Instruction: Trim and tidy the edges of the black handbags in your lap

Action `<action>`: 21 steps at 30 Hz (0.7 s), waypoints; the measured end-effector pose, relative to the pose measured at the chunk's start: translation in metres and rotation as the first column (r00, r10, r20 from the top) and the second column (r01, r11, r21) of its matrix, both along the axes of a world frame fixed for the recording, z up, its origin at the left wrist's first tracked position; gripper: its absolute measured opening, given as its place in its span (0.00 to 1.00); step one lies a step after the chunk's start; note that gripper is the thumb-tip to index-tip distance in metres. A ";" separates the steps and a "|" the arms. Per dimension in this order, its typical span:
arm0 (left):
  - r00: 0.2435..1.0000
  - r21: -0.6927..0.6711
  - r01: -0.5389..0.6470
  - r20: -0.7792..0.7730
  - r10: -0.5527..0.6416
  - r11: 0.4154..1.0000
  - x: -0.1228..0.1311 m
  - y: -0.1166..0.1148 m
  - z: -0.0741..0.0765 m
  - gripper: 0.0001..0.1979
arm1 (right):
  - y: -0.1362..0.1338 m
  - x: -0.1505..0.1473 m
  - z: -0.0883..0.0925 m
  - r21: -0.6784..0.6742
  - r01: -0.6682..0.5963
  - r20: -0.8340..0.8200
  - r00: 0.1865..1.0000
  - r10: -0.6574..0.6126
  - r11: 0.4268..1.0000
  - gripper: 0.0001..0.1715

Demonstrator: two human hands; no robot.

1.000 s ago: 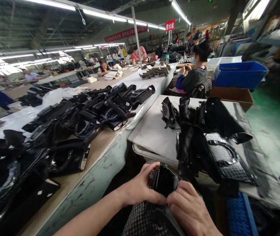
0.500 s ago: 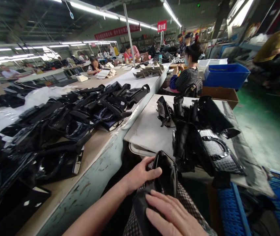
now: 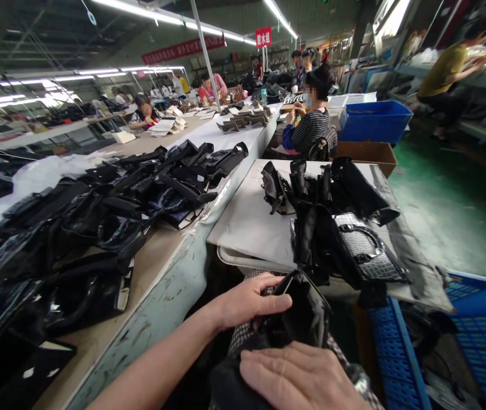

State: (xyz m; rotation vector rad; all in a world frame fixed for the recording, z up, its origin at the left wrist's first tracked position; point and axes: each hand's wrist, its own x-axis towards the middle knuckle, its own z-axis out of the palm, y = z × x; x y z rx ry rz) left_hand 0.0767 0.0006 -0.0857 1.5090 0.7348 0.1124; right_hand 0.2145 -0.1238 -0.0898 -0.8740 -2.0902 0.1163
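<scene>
Black leather piece [image 3: 300, 310], glossy and folded, is seen in the head view low at centre, over the person's checked lap [image 3: 243, 341]. It is pinched at its upper left edge by the left hand [image 3: 249, 299], whose thumb is laid along the top of the fold and whose fingers are curled behind it. The right hand [image 3: 300, 378] is laid flat on the lower part of the same piece, fingers spread and pressed down, palm downward; nothing is gripped by it. The piece thus lies between the two hands, rising from under the right hand towards the left.

Just beyond the hands a white work board [image 3: 251, 228] is seen, with a heap of black bag parts [image 3: 332, 228] stacked on its right side. To the left, a long bench [image 3: 157, 267] is covered with more black pieces [image 3: 110, 210]. A blue crate [image 3: 477, 336] stands at the lower right, on the floor side. Farther along the bench, a seated person in a striped top [image 3: 309, 128] is at work.
</scene>
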 end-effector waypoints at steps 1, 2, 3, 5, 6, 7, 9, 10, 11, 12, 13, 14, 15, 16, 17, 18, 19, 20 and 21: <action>1.000 0.004 -0.004 -0.030 0.004 1.000 0.000 0.001 -0.005 0.25 | 0.001 -0.001 -0.006 -0.046 -0.003 0.004 1.000 0.003 0.999 0.21; 0.999 0.011 -0.008 -0.053 0.008 1.000 -0.002 0.002 -0.010 0.25 | 0.001 -0.003 -0.011 -0.071 0.000 0.015 1.000 0.002 0.997 0.23; 0.997 0.027 -0.008 -0.072 0.010 1.000 -0.004 0.002 -0.012 0.26 | 0.003 -0.006 -0.014 -0.069 0.007 0.020 1.000 -0.006 0.998 0.23; 0.994 0.091 0.000 -0.109 0.010 0.996 -0.009 -0.001 -0.009 0.34 | 0.005 -0.010 -0.016 -0.036 0.022 0.034 0.999 -0.021 0.999 0.22; 0.992 0.131 -0.003 -0.128 0.020 0.991 -0.012 -0.004 -0.005 0.39 | 0.005 -0.012 -0.015 -0.022 0.026 0.031 0.999 -0.026 0.999 0.22; 0.989 0.163 -0.013 -0.144 0.037 0.987 -0.015 -0.008 0.000 0.44 | 0.006 -0.014 -0.014 -0.016 0.025 0.027 0.999 -0.024 1.000 0.22; 0.984 0.194 -0.064 -0.152 0.095 0.979 -0.018 -0.020 0.008 0.44 | 0.004 -0.014 -0.013 -0.039 -0.005 0.028 1.000 0.006 0.999 0.23; 0.981 0.195 -0.109 -0.140 0.137 0.975 -0.019 -0.026 0.009 0.42 | 0.002 -0.012 -0.014 -0.062 -0.021 0.023 1.000 0.022 0.998 0.23; 0.976 0.187 -0.160 -0.120 0.184 0.969 -0.018 -0.032 0.008 0.39 | 0.000 -0.008 -0.014 -0.105 -0.036 0.012 0.999 0.038 0.994 0.23; 0.969 0.171 -0.212 -0.092 0.230 0.962 -0.016 -0.037 0.005 0.36 | -0.003 -0.003 -0.015 -0.175 -0.053 -0.003 0.999 0.053 0.983 0.23; 0.961 0.151 -0.257 -0.063 0.269 0.954 -0.013 -0.042 0.001 0.34 | -0.006 0.003 -0.014 -0.254 -0.073 -0.025 0.997 0.069 0.965 0.22; 0.953 0.133 -0.294 -0.035 0.301 0.947 -0.009 -0.045 -0.003 0.32 | -0.009 0.012 -0.012 -0.330 -0.096 -0.050 0.995 0.084 0.939 0.21; 0.947 0.120 -0.317 -0.011 0.321 0.941 -0.005 -0.048 -0.008 0.31 | -0.010 0.021 -0.009 -0.394 -0.114 -0.071 0.993 0.094 0.912 0.19; 0.943 0.114 -0.331 0.005 0.332 0.937 -0.001 -0.050 -0.011 0.30 | -0.011 0.031 -0.005 -0.443 -0.123 -0.076 0.992 0.099 0.888 0.17; 0.940 0.118 -0.340 0.012 0.341 0.933 0.003 -0.051 -0.014 0.29 | -0.010 0.040 -0.002 -0.467 -0.098 -0.070 0.995 0.074 0.879 0.15; 0.937 0.130 -0.347 0.014 0.349 0.929 0.007 -0.052 -0.016 0.28 | -0.008 0.049 0.001 -0.470 -0.022 -0.044 0.999 0.001 0.882 0.15; 0.935 0.150 -0.351 0.011 0.354 0.924 0.011 -0.053 -0.018 0.28 | -0.006 0.056 0.003 -0.459 0.100 0.001 0.994 -0.113 0.883 0.14; 0.934 0.177 -0.354 0.006 0.358 0.919 0.014 -0.053 -0.019 0.27 | -0.003 0.060 0.002 -0.428 0.245 0.051 0.968 -0.247 0.870 0.12; 0.932 0.208 -0.355 0.001 0.362 0.912 0.018 -0.054 -0.019 0.27 | 0.000 0.063 0.000 -0.392 0.378 0.109 0.924 -0.365 0.839 0.11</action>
